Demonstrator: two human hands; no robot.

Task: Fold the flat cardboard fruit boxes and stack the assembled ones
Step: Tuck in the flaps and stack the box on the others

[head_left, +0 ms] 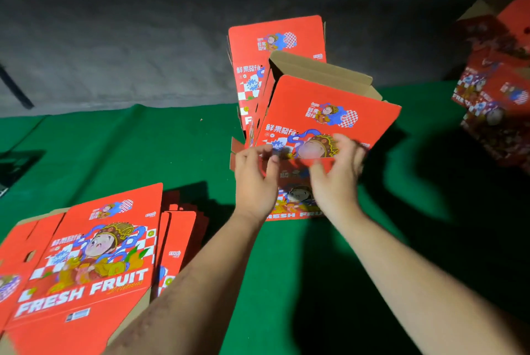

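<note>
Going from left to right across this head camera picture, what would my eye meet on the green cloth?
Stack of flat red fruit boxes → left hand → right hand, both holding the half-folded box → pile of assembled boxes at the right edge.

two hands (253,182), one half-folded box (318,113)

Glossy cardboard box (324,113), green cloth (172,148)
</note>
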